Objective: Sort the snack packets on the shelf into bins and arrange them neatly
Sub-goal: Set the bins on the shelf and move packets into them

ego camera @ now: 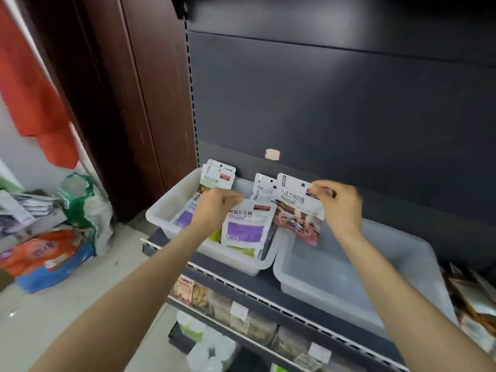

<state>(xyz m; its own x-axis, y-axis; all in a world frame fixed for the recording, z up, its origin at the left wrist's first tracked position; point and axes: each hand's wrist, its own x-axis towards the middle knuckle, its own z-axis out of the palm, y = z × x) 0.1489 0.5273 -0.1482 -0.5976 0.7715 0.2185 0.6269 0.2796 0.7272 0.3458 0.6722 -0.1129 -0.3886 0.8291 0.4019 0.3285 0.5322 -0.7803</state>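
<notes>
Head view looks down on a dark shelf unit (335, 103) whose back panel fills most of the frame, with a brown door (128, 89) to its left and an orange cloth (32, 89) hanging further left. On the floor (67, 318) below the cloth lie a green-and-white bag (86, 208) and an orange-and-blue pack (45, 259). Two pale plastic bins sit side by side on the shelf (257, 288), touching at their near corners: the left bin (166, 208) holds several white packets, some standing against the back panel; the right bin (349, 267) shows only its bare floor. The left hand (214, 208) is curled over the left bin and pinches the top edge of a purple-label packet (245, 228), which stands upright at that bin's right end. The right hand (341, 205) pinches the upper right corner of a pink packet (298, 216), holding it upright above the rear left corner of the right bin, just beside the purple one. More white packets (217, 175) lean at the left bin's back. Lower shelves (241, 315) carry blurred goods behind white price tags. A small pale sticker (272, 154) sits on the back panel above the bins.
</notes>
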